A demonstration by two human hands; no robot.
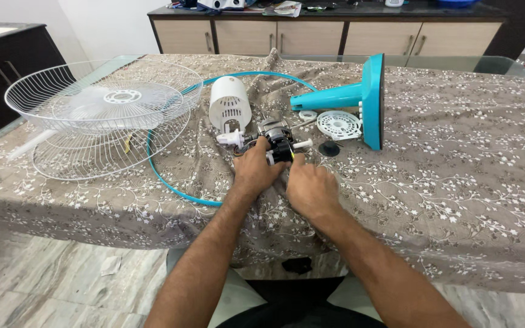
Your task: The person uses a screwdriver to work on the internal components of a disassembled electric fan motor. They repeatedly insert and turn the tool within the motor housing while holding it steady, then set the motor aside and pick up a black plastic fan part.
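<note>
A small fan motor (276, 137), black and silver with white plastic ends, lies on the patterned cloth near the table's front edge. My left hand (255, 170) grips its left side, fingers curled over the black body. My right hand (311, 187) touches its lower right side; what the fingers hold is hidden. Just behind the motor stands a white vented motor cover (229, 104). To the right lie a white round slotted disc (339, 124) and a small black cap (329, 149).
A teal fan stand and base (366, 97) lies on its side at right. Stacked white wire grilles and a translucent blade (104, 109) sit at left, with a teal rim ring (171, 185) looping across the cloth (457, 182). Cabinets stand behind the table.
</note>
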